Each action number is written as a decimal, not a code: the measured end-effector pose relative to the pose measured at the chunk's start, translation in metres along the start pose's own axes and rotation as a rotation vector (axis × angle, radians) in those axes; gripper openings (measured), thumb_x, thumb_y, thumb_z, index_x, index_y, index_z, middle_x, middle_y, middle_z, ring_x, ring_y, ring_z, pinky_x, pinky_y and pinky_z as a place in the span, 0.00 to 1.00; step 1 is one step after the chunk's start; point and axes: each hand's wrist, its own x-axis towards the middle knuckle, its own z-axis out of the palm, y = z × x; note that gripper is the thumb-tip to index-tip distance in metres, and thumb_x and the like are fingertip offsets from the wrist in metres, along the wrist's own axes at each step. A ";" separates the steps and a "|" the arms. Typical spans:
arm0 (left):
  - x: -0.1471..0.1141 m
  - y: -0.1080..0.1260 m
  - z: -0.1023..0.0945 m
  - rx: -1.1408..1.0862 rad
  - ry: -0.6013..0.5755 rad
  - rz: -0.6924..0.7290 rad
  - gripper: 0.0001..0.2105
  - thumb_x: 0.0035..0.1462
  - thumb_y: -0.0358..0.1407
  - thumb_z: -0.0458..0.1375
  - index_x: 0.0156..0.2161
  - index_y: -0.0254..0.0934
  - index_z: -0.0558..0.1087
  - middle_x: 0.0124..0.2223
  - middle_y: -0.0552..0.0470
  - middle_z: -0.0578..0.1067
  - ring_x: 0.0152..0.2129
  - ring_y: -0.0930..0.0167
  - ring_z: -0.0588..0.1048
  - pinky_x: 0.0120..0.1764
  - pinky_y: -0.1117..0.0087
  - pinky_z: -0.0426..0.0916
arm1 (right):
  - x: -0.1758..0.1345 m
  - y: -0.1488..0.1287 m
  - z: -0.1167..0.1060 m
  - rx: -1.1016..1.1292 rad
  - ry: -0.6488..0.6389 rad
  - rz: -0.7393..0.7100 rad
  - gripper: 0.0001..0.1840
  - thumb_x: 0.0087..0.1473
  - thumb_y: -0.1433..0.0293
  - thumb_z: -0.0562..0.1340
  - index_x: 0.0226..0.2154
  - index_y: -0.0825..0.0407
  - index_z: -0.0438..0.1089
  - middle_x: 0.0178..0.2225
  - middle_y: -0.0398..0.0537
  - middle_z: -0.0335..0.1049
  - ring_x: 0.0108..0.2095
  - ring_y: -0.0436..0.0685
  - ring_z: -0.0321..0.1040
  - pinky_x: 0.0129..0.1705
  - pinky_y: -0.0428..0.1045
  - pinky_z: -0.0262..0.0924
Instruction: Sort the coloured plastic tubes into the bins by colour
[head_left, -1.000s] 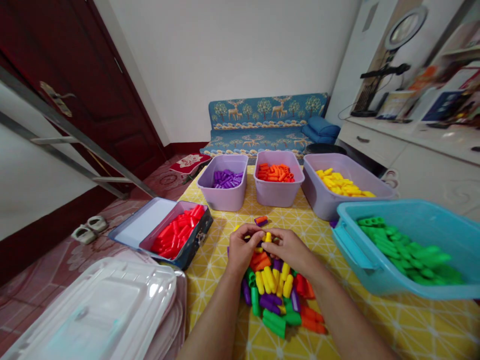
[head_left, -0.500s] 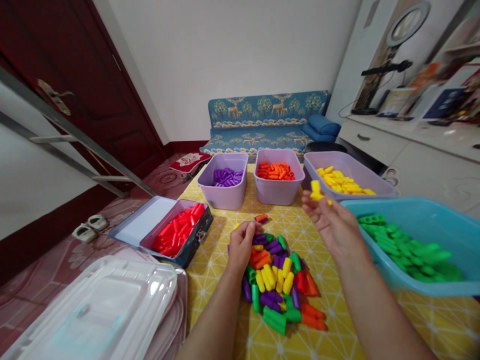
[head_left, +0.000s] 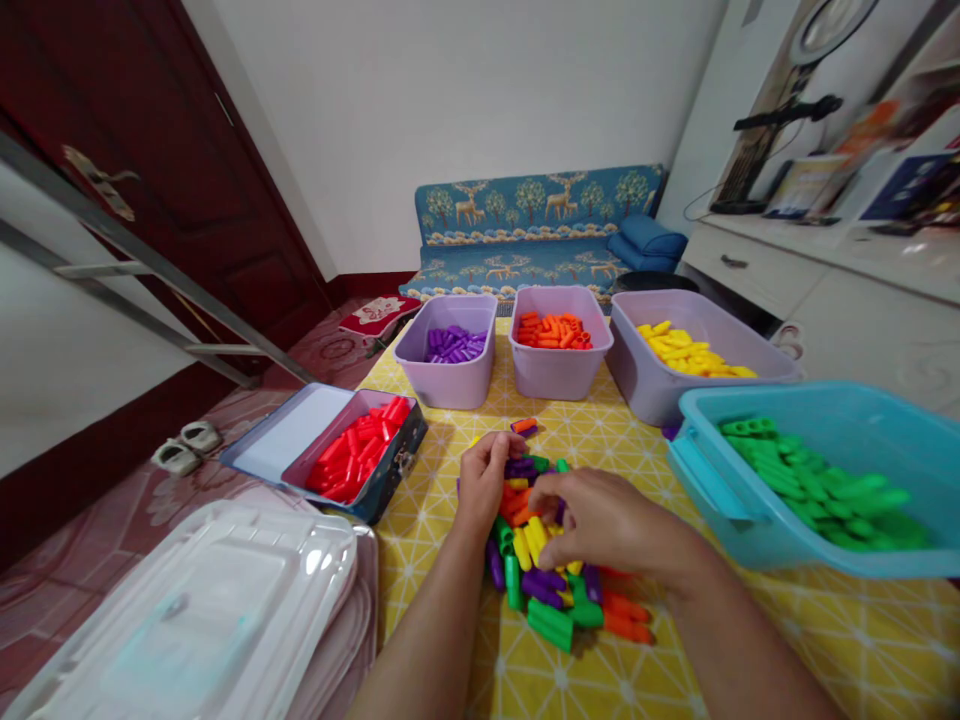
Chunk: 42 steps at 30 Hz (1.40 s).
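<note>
A mixed pile of small plastic tubes (head_left: 551, 622), in yellow, green, purple, orange and red, lies on the table in front of me. At the pile's left far side my left hand (head_left: 484, 478) has its fingers curled together; whatever they may hold is hidden. Reaching over the pile from the right is my right hand (head_left: 611, 515), thumb and forefinger apart above the yellow tubes (head_left: 531, 540). Nothing shows between those fingers. Just beyond the pile lies an orange and purple piece (head_left: 524, 427), apart from both hands.
Behind the pile stand lilac bins of purple (head_left: 446, 385), orange (head_left: 559, 372) and yellow tubes (head_left: 637, 375). A blue bin (head_left: 720, 490) with green tubes is at right. Left are an open case (head_left: 394, 470) of red tubes and stacked clear lids (head_left: 225, 600).
My right hand has moved from the yellow bin's near edge down left to the pile. The yellow piece it held is gone from its fingers. My left hand stays nearly in place.
</note>
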 end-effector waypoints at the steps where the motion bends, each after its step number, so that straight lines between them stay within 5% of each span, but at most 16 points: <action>1: 0.000 0.000 0.000 -0.009 0.002 -0.006 0.19 0.60 0.47 0.52 0.34 0.33 0.76 0.31 0.48 0.77 0.29 0.71 0.74 0.37 0.71 0.69 | -0.001 -0.005 0.005 -0.129 -0.018 0.008 0.24 0.31 0.62 0.73 0.36 0.46 0.74 0.33 0.43 0.75 0.33 0.58 0.69 0.32 0.48 0.55; 6: 0.000 0.001 -0.001 -0.013 0.001 -0.004 0.19 0.60 0.47 0.52 0.34 0.32 0.76 0.32 0.47 0.78 0.30 0.70 0.74 0.37 0.70 0.69 | 0.006 -0.021 0.024 -0.377 0.007 0.015 0.16 0.38 0.68 0.68 0.35 0.46 0.73 0.34 0.47 0.75 0.36 0.61 0.70 0.32 0.49 0.52; 9: -0.001 0.000 -0.002 0.020 -0.004 0.002 0.19 0.61 0.46 0.51 0.35 0.33 0.76 0.34 0.47 0.78 0.33 0.69 0.75 0.40 0.69 0.69 | 0.018 -0.010 0.028 -0.350 0.176 0.061 0.12 0.47 0.70 0.61 0.37 0.46 0.73 0.34 0.48 0.75 0.35 0.59 0.71 0.33 0.49 0.53; 14: 0.002 -0.004 -0.004 0.116 -0.046 0.107 0.16 0.62 0.43 0.51 0.39 0.34 0.77 0.42 0.46 0.78 0.43 0.67 0.74 0.50 0.65 0.66 | 0.040 0.029 0.031 -0.047 0.461 0.166 0.14 0.55 0.63 0.56 0.41 0.51 0.69 0.29 0.49 0.74 0.30 0.57 0.71 0.32 0.47 0.57; 18: 0.003 -0.005 -0.001 0.204 -0.149 0.181 0.11 0.58 0.38 0.57 0.44 0.37 0.76 0.50 0.45 0.75 0.49 0.65 0.71 0.55 0.62 0.63 | 0.046 0.051 0.034 0.242 0.570 0.161 0.11 0.55 0.61 0.55 0.35 0.51 0.67 0.23 0.43 0.70 0.22 0.53 0.69 0.26 0.46 0.57; 24: 0.002 -0.006 0.000 0.321 -0.258 0.203 0.21 0.52 0.33 0.62 0.53 0.42 0.71 0.55 0.47 0.71 0.53 0.64 0.69 0.57 0.61 0.62 | 0.046 0.052 0.035 0.378 0.559 0.079 0.21 0.55 0.55 0.54 0.22 0.52 0.67 0.17 0.41 0.64 0.20 0.52 0.64 0.23 0.45 0.56; 32: 0.001 -0.012 0.002 0.196 -0.121 0.074 0.16 0.50 0.35 0.63 0.45 0.35 0.74 0.43 0.47 0.78 0.39 0.68 0.76 0.45 0.67 0.69 | 0.051 0.052 0.038 0.640 0.621 0.043 0.15 0.46 0.61 0.63 0.34 0.54 0.73 0.32 0.50 0.76 0.31 0.56 0.72 0.34 0.49 0.66; 42: 0.000 -0.003 0.001 0.158 -0.115 0.021 0.13 0.56 0.37 0.57 0.45 0.35 0.76 0.42 0.48 0.79 0.38 0.68 0.76 0.43 0.68 0.70 | 0.042 0.038 0.022 0.840 0.515 0.159 0.14 0.42 0.61 0.65 0.30 0.54 0.70 0.21 0.44 0.72 0.22 0.52 0.69 0.24 0.45 0.62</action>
